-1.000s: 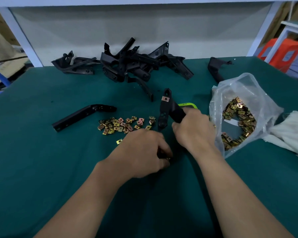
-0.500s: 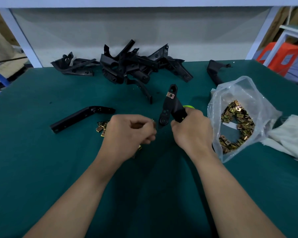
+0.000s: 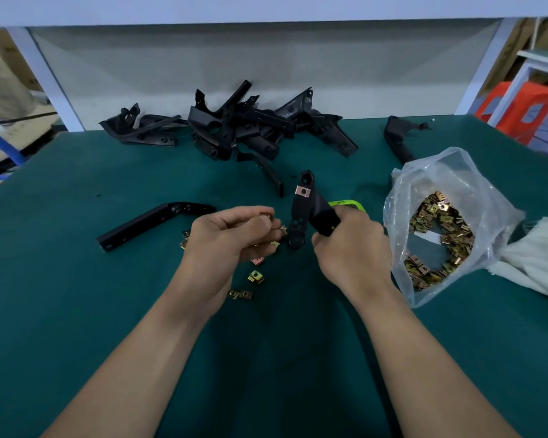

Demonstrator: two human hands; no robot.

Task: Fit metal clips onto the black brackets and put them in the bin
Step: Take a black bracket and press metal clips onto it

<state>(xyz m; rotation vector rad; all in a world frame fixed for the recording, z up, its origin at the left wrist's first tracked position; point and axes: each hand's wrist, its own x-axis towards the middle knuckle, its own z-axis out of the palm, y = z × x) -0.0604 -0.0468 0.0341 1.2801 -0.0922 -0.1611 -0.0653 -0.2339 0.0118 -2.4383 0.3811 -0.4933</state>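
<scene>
A: What's on the L side?

B: A spare bracket (image 3: 152, 224) lies flat at 9 o'clock from my left hand (image 3: 228, 238), apart from it. I think it's waiting its turn.

A: And the L hand?

B: Thumb + fingers are pinched on one clip (image 3: 266, 215), held up off the table (image 3: 76, 311). Loose clips (image 3: 255, 276) lie under the hand and at its 6 o'clock. My guess is they're kept close so I can grab fast.

A: Where's the bracket?

B: The bracket (image 3: 301, 216) is at 3 o'clock of that clip, near but not touching. My right hand (image 3: 351, 248) is curled tight round its thick end. That tips the thin arm up toward 12. One fitted clip (image 3: 303, 191) sits near the top already. The low end faces my clip, so prob. the next one goes there.

A: R side?

B: The bag (image 3: 450, 172) of clips is at 3 o'clock, just beside the R hand. A cloth (image 3: 538, 257) lies past it by the table edge. A green thing (image 3: 348, 204) peeks out behind the hand; can't tell what it is.

A: Room to move?

B: The pile (image 3: 241, 128) of brackets is at 12, well apart, by the far edge. At 6 o'clock there's just mat + my arms. The bag crowds the R hand, so I'd move the L hand in. No bin in view.
</scene>
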